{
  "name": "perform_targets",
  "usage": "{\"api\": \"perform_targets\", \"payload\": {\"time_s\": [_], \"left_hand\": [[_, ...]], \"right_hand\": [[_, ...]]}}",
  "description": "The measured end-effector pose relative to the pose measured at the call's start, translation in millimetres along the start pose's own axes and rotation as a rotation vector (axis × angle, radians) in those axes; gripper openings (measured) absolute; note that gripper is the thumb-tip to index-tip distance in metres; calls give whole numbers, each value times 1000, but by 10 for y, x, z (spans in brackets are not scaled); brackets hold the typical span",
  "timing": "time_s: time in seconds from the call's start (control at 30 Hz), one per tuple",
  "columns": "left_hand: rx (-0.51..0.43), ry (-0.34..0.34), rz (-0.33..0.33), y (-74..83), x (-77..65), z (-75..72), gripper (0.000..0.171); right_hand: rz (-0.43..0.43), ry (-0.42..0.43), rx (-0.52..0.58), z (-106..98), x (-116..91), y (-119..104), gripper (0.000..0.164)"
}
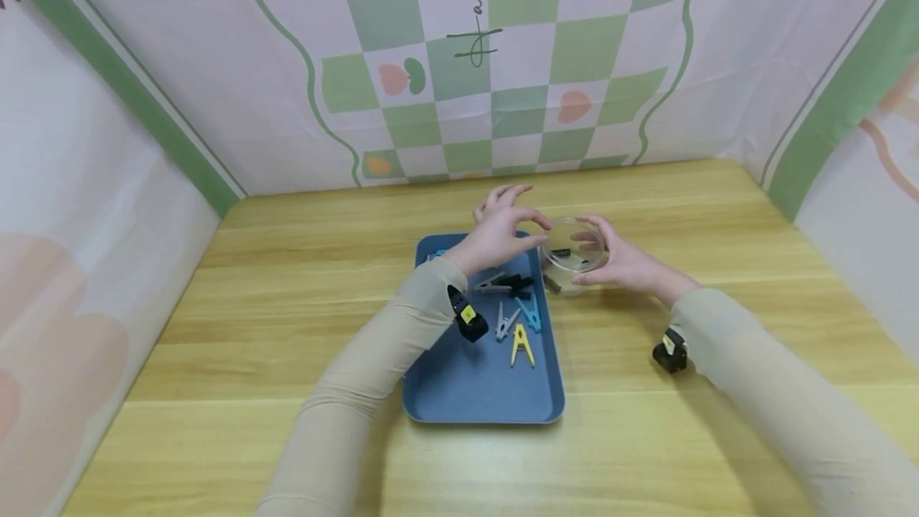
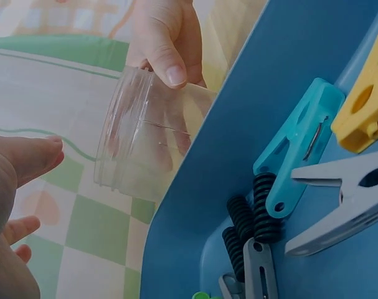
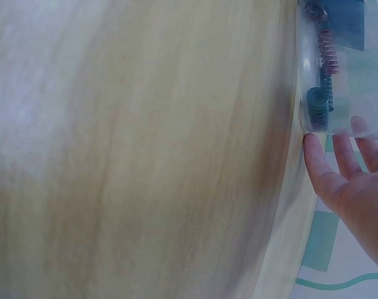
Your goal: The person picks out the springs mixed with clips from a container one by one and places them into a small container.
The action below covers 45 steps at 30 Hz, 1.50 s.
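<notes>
R hand [image 1: 625, 266] is curled round a clear plastic jar [image 2: 136, 140], thumb on one side, fingers on the other, w/ the grip on the smooth round wall below the ridged, screw-threaded neck. Jar is upright, in the grip, base at the tabletop, just L of the R palm. Near its base, down by the R fingertips: coil springs, incl. a dark one [image 3: 317, 109] & a reddish one [image 3: 329, 53], seen thru the plastic.

L hand [image 1: 498, 238] holds nothing; fingers spread, gap b/w thumb & index, tips near the jar rim but apart from it.

Under the L wrist, L of the R grip: blue tray [image 1: 481, 397], smooth, shallow, rounded corners. In it, nearer the person than the L hand: yellow clip [image 1: 519, 334], A-shaped; teal clip [image 2: 293, 180], shiny plastic w/ wire spring; grey clip [image 2: 338, 233], matte, tapered legs; black coils [image 2: 266, 215], tightly ribbed, touching the teal clip.

Below both hands: table [image 1: 251, 325], streaky woodgrain. Beyond them: creased cloth [image 1: 524, 114], printed checks.
</notes>
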State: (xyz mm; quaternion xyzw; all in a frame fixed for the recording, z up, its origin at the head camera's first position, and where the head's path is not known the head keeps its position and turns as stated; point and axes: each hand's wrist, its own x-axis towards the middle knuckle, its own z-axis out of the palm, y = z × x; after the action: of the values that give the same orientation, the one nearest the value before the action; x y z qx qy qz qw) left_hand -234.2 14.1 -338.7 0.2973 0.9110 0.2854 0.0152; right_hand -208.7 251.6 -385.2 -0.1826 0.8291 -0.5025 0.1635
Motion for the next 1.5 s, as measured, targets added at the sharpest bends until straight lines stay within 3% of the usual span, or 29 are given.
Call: {"api": "perform_targets", "payload": {"time_s": [0.73, 1.17, 1.5], "left_hand": [[22, -16, 4, -24, -49, -184, 17], [16, -37, 6, -177, -186, -182, 19], [39, -56, 18, -299, -297, -78, 19]], "right_hand": [[10, 2, -6, 7, -3, -21, 103], [6, 4, -23, 16, 10, -10, 104], [23, 10, -38, 10, 26, 13, 105]]}}
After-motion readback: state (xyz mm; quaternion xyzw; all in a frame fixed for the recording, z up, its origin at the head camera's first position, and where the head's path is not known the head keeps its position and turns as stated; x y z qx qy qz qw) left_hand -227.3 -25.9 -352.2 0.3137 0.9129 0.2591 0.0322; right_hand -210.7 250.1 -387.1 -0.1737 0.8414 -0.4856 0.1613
